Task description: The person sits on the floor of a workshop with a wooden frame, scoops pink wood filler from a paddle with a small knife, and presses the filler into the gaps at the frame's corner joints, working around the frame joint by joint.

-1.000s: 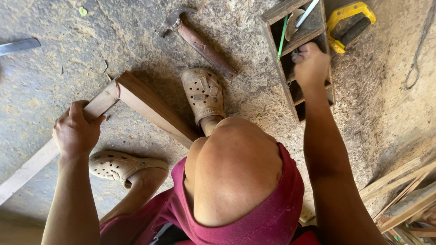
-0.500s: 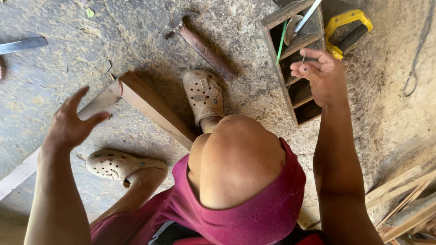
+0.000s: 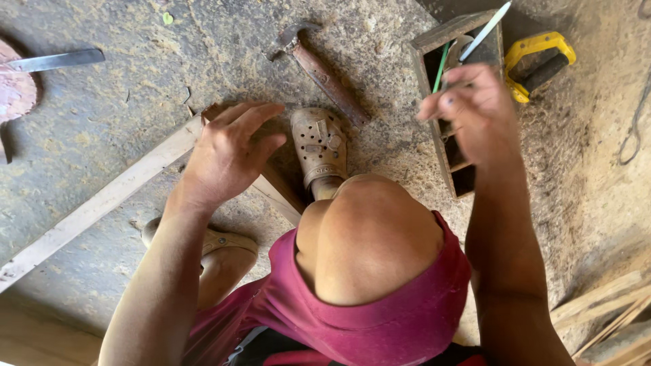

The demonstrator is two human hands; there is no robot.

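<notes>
The person crouches over a dusty concrete floor (image 3: 122,115) strewn with sawdust, seen from above the raised knee (image 3: 369,237).

The left hand (image 3: 227,156) hovers above the point where a long pale wooden batten (image 3: 95,207) meets a darker, thicker wood block (image 3: 278,193). Its fingers are spread and loosely curved, grasping nothing; whether the palm touches the wood beneath cannot be told. The batten runs diagonally from the lower left edge of the view up toward the hand, lying flat on the floor. The block continues from under the hand down toward the knee.

The right hand (image 3: 475,112) is raised over a narrow wooden compartment box (image 3: 434,51). Thumb and fingertips are pinched together; something small may be held between them, but it is too small to identify. A green pencil (image 3: 441,68) and a white pen-like stick (image 3: 485,30) stand in the box's upper compartment.

One foot in a beige perforated clog (image 3: 320,146) stands just beside the block, between the two hands. The second clog (image 3: 217,240) lies under the left forearm.

A rusty hammer (image 3: 325,71) lies on the floor beyond the clog, near the box. A yellow tape measure (image 3: 539,61) sits just beside the box's far side. A metal blade (image 3: 54,61) lies at the upper left, well apart from both hands. Loose wood strips (image 3: 603,305) lie at the lower right.
</notes>
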